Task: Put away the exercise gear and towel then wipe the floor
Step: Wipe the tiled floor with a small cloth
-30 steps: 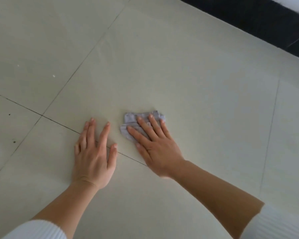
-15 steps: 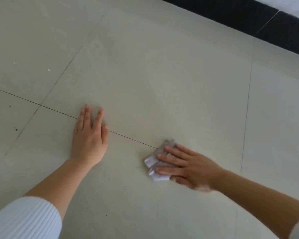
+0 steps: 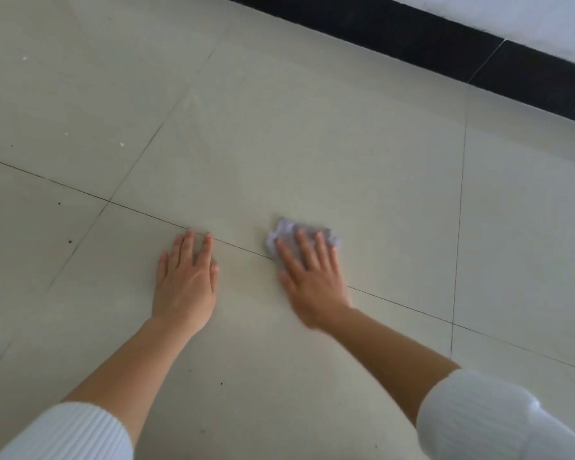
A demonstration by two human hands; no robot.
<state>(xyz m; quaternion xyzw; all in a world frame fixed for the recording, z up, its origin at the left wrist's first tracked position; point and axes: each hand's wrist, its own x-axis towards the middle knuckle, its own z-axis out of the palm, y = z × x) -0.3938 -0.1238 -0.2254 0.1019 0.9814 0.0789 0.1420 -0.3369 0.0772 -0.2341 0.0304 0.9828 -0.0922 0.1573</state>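
With the left hand [image 3: 185,287] flat on the floor [image 3: 312,144], the right hand [image 3: 307,277] presses straight fingers on the crumpled cloth [image 3: 281,232] at frame centre; I'd overlap strokes, pressing evenly.

Pale tile floor [image 3: 312,144] lies flat ahead of the hands and out to both sides, with only thin grout lines and a few dark specks. Far side: black skirting [image 3: 412,34] under a white wall [image 3: 512,14] bounds the reach. Left hand [image 3: 185,287] flat on tile, near the right hand [image 3: 312,277] pressing a crumpled cloth [image 3: 281,232]; a narrow strip of floor between them.
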